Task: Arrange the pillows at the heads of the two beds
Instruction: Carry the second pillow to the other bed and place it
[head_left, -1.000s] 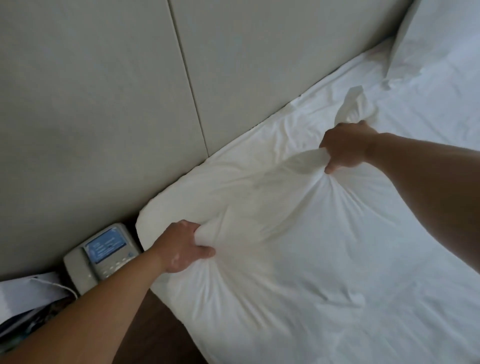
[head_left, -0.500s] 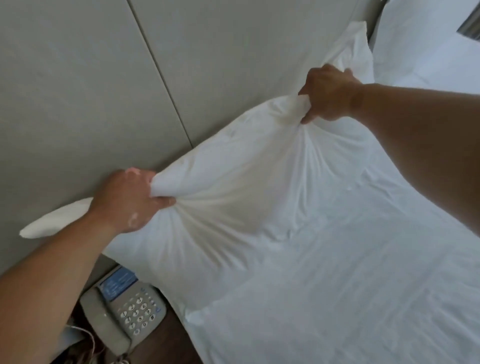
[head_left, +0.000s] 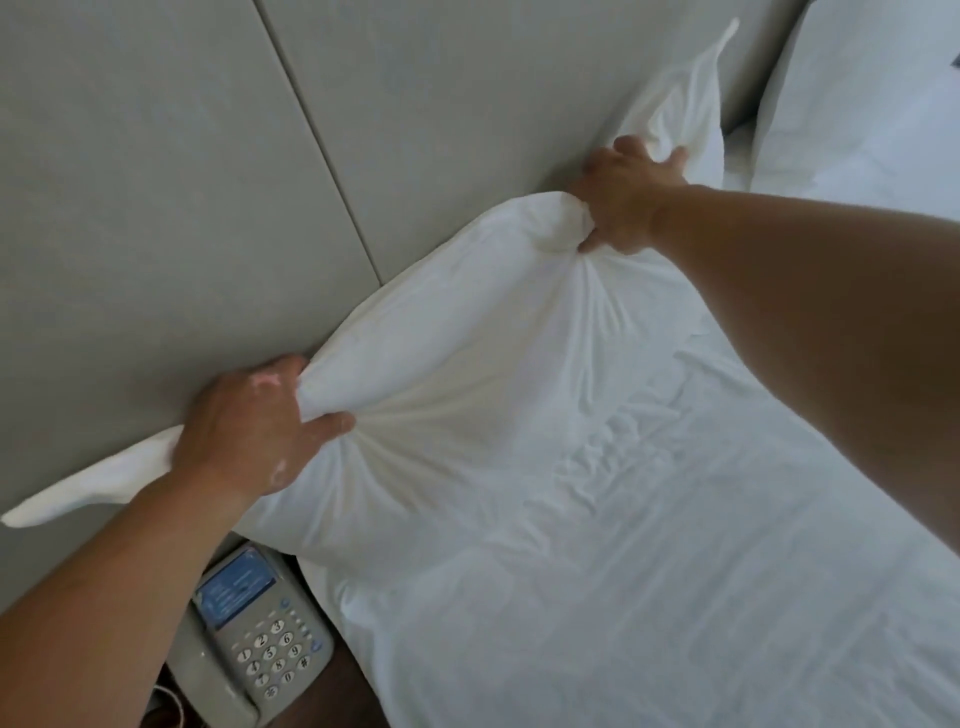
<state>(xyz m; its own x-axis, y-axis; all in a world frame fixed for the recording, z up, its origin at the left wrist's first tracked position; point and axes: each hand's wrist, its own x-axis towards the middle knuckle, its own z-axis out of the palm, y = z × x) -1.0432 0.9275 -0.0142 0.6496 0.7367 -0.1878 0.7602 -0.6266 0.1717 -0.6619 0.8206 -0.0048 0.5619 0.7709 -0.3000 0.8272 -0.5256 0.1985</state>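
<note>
Both hands are closed on the soft white fabric pillow (head_left: 467, 374), one near each end, the cover bunched into each fist. The left hand (head_left: 254, 431) pinches a gather near the left end, and the empty corner of the case sticks out past it as a flat flap towards the lower left. The right hand (head_left: 623, 202) grips the same way near the right end, with a second loose corner standing up behind it along the headboard.

The pillow sits at the head of the white-sheeted bed (head_left: 675, 571), long side tilted up against the pale grey padded headboard panels (head_left: 260, 182). Whether its lower edge rests on the sheet or is held just clear — cannot tell.

Gripping inboard of the corners looks deliberate: it takes hold of the filling, not just slack cover, so the pillow can be shaken or pushed square against the panel.

A second white pillow (head_left: 857, 93) lies further along the head of the bed at upper right, apart from this one.

The beige desk phone with keypad and small blue screen (head_left: 260, 639) sits on a dark surface just beside the bed, under the pillow's left end. The overhanging end could catch it if dropped carelessly.

My read: mid-placement, not yet let go.
</note>
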